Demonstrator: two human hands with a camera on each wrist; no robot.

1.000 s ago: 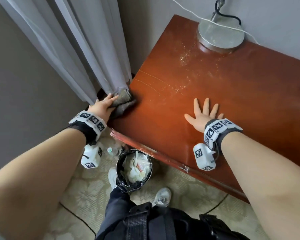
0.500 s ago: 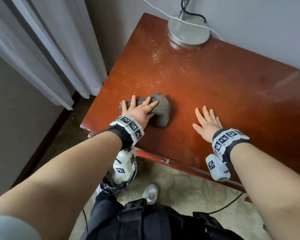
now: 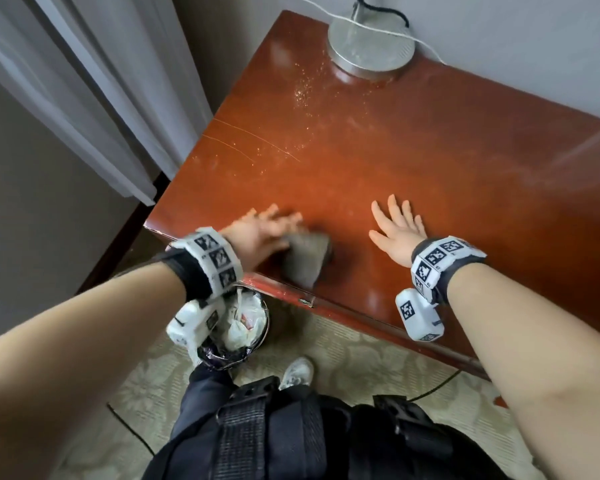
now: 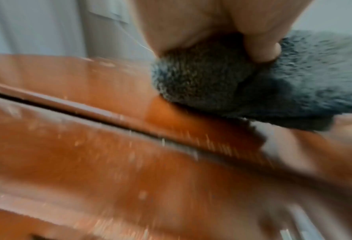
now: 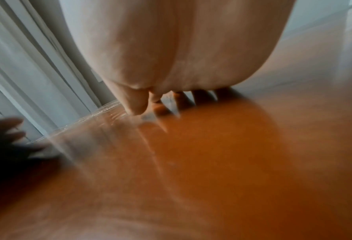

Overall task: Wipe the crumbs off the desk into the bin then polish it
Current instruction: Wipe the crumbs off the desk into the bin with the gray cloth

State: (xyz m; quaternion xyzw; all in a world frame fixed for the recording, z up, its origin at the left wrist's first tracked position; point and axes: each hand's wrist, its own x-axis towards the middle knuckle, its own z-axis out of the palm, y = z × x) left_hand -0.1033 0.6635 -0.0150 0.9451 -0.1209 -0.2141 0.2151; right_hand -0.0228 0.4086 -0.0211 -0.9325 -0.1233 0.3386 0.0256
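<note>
A red-brown desk (image 3: pixel 413 161) carries pale crumbs (image 3: pixel 305 88) near its back left. My left hand (image 3: pixel 264 233) presses a grey cloth (image 3: pixel 305 261) flat at the desk's front edge, fingers stretched out and blurred. In the left wrist view the palm and thumb (image 4: pixel 261 48) bear down on the cloth (image 4: pixel 284 84). A lined bin (image 3: pixel 246 323) holding white rubbish stands on the floor just below that edge, partly hidden by my left wrist. My right hand (image 3: pixel 399 226) lies flat and empty on the desk, fingers spread.
A round metal lamp base (image 3: pixel 371 46) with cords stands at the desk's back edge. White curtains (image 3: pixel 94 91) hang left of the desk. My legs and a shoe (image 3: pixel 297 372) are on the patterned carpet in front, with a black cable (image 3: pixel 433 389) along the floor.
My left hand has dragged the cloth from the desk's left corner across the top and back to the front edge above the bin. My right hand has stayed flat in place.
</note>
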